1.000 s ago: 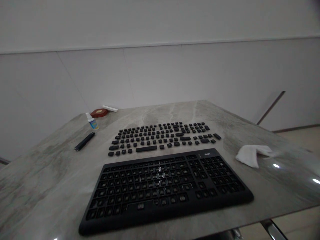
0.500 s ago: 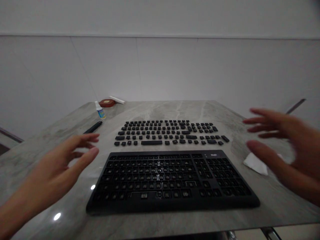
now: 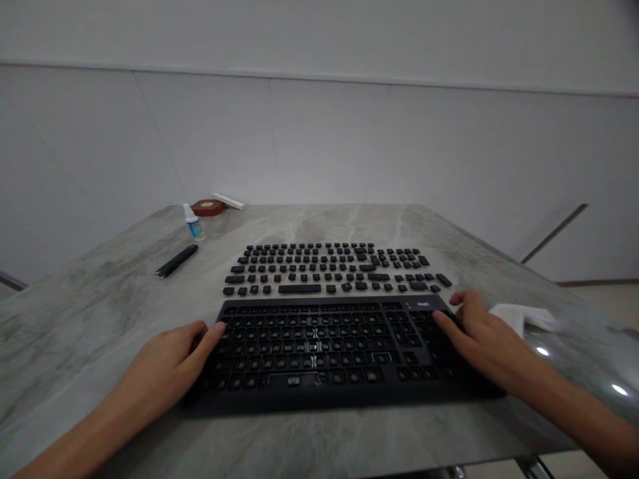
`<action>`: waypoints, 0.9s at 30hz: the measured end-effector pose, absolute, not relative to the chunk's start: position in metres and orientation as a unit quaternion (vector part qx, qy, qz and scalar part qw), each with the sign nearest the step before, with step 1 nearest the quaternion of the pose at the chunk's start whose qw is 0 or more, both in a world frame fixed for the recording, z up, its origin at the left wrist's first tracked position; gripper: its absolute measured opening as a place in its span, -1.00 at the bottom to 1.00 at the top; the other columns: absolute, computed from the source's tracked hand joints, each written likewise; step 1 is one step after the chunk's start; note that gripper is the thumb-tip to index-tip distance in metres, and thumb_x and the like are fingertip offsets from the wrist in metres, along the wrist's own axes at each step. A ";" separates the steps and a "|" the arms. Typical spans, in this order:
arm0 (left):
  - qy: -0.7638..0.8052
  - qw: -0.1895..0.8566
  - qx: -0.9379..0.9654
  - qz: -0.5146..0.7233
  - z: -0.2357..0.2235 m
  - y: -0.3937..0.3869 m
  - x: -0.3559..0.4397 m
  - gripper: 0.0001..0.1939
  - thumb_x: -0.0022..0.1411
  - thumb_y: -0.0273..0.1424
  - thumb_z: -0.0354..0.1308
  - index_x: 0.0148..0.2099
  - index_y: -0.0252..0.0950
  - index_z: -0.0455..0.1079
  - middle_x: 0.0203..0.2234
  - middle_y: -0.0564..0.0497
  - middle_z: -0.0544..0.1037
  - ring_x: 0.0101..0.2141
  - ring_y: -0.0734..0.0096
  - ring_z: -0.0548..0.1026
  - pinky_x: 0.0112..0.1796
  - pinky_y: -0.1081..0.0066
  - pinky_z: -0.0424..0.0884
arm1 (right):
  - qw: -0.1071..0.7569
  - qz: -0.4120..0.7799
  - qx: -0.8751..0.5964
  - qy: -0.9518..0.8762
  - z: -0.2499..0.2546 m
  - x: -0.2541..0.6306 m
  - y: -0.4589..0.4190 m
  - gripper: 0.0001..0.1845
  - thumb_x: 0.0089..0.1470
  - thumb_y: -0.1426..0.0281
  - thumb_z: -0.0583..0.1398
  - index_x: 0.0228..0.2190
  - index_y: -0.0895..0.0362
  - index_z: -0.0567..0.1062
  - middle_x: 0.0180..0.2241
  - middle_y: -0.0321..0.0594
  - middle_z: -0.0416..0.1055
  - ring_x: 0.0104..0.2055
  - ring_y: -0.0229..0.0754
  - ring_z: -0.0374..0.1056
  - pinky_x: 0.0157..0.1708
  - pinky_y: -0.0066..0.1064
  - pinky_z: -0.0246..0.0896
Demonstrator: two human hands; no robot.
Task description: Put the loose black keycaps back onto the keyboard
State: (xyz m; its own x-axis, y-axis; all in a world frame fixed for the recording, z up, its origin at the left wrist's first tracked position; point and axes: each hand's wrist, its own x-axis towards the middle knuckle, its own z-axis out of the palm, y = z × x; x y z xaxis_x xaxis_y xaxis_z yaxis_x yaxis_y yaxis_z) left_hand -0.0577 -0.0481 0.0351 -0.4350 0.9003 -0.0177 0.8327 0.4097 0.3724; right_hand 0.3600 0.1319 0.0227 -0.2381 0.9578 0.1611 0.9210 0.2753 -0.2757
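Observation:
A black keyboard base (image 3: pixel 319 399) without its keycaps lies near the front of the marble-patterned table. My left hand (image 3: pixel 172 356) grips its left side, thumb over the top edge and the other fingers curled down along the side, partly hidden. At the upper right corner, my right hand (image 3: pixel 474 329) holds the opposite side, its thumb on the key field and fingers around the edge. Just behind the base, loose black keycaps (image 3: pixel 299 289) are spread out in rows like a keyboard layout, with the long space bar among them.
Left of the keycaps lies a slim black tool (image 3: pixel 177 260). Behind it are a small spray bottle (image 3: pixel 194 225), a reddish-brown box (image 3: pixel 208 209) and a white strip (image 3: pixel 229 201). A white cloth (image 3: pixel 524 316) rests beyond my right hand. A wall stands behind the table (image 3: pixel 100 273).
Both hands came into view from the sides and closed on the keyboard base's left and right edges. My view has shifted a little; the keycaps keep their arrangement.

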 end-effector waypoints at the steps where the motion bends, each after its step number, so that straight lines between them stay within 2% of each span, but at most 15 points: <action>1: 0.830 0.114 0.528 0.140 0.035 -0.046 -0.056 -0.37 0.19 0.16 -0.25 -0.54 -0.18 0.36 -0.58 -0.07 0.54 -0.46 0.09 0.52 -0.36 0.23 0.31 | 0.151 0.048 -0.599 -0.785 0.022 0.361 0.135 -0.55 0.18 0.05 -0.07 -0.13 0.17 0.23 -0.45 -0.03 0.50 -0.37 0.15 0.50 -0.32 -0.12 0.33; 4: 0.824 0.129 0.543 0.098 0.033 -0.040 -0.052 -0.36 0.24 0.13 -0.32 -0.50 -0.19 0.35 -0.54 -0.07 0.55 -0.42 0.10 0.53 -0.33 0.24 0.28 | 0.147 0.029 -0.596 -0.789 0.019 0.368 0.143 -0.56 0.19 0.05 -0.05 -0.14 0.17 0.24 -0.43 0.00 0.50 -0.32 0.17 0.51 -0.33 -0.14 0.32; 10: 0.818 0.114 0.559 0.072 0.035 -0.035 -0.056 -0.34 0.26 0.12 -0.29 -0.50 -0.19 0.41 -0.53 -0.07 0.56 -0.42 0.10 0.54 -0.33 0.25 0.26 | 0.105 0.005 -0.591 -0.800 0.022 0.378 0.149 -0.53 0.22 0.01 -0.04 -0.13 0.15 0.29 -0.58 -0.13 0.44 -0.44 0.15 0.47 -0.41 -0.18 0.24; 14: 0.811 0.009 0.577 0.091 0.053 -0.020 -0.062 -0.40 0.19 0.12 -0.15 -0.60 -0.18 0.38 -0.66 -0.05 0.48 -0.55 0.13 0.46 -0.44 0.28 0.17 | 0.056 -0.098 -0.574 -0.811 0.040 0.364 0.151 -0.58 0.20 0.03 0.02 -0.26 0.13 0.39 -0.56 -0.05 0.46 -0.46 0.18 0.44 -0.47 -0.18 0.16; 17: 0.804 -0.080 0.570 0.151 0.066 0.009 -0.069 -0.52 0.17 0.04 -0.02 -0.56 -0.20 0.38 -0.64 -0.04 0.47 -0.54 0.14 0.44 -0.45 0.29 0.17 | 0.082 -0.162 -0.520 -0.834 0.062 0.334 0.152 -0.62 0.21 0.09 0.03 -0.36 0.14 0.42 -0.51 0.00 0.47 -0.47 0.10 0.41 -0.48 -0.22 0.10; 20: 0.807 -0.130 0.538 0.205 0.067 0.049 -0.085 -0.65 0.24 -0.09 0.04 -0.40 -0.25 0.43 -0.46 -0.06 0.55 -0.36 0.11 0.50 -0.31 0.29 0.27 | 0.118 -0.141 -0.426 -0.886 0.079 0.293 0.155 -0.65 0.23 0.17 0.02 -0.39 0.12 0.45 -0.55 -0.12 0.46 -0.54 -0.06 0.34 -0.52 -0.31 -0.04; 22: 0.810 -0.143 0.514 0.242 0.058 0.076 -0.102 -0.69 0.31 -0.17 0.06 -0.32 -0.28 0.43 -0.37 -0.05 0.56 -0.28 0.17 0.51 -0.22 0.31 0.33 | 0.147 -0.125 -0.294 -0.936 0.080 0.269 0.158 -0.65 0.25 0.25 0.00 -0.46 0.12 0.43 -0.59 -0.18 0.43 -0.59 -0.17 0.27 -0.52 -0.33 -0.10; 24: 0.820 -0.136 0.485 0.272 0.045 0.096 -0.122 -0.70 0.38 -0.20 0.08 -0.26 -0.34 0.43 -0.36 -0.03 0.54 -0.31 0.28 0.51 -0.20 0.30 0.39 | 0.178 -0.113 -0.163 -0.964 0.071 0.251 0.161 -0.64 0.25 0.34 -0.02 -0.55 0.12 0.37 -0.63 -0.24 0.38 -0.64 -0.26 0.18 -0.53 -0.33 -0.15; 27: 0.832 -0.112 0.447 0.308 0.024 0.111 -0.152 -0.72 0.42 -0.23 0.10 -0.16 -0.38 0.43 -0.30 -0.02 0.52 -0.30 0.34 0.52 -0.20 0.26 0.47 | 0.249 -0.102 -0.071 -0.960 0.050 0.235 0.162 -0.63 0.23 0.43 -0.01 -0.60 0.12 0.30 -0.68 -0.31 0.29 -0.67 -0.31 0.08 -0.55 -0.31 -0.19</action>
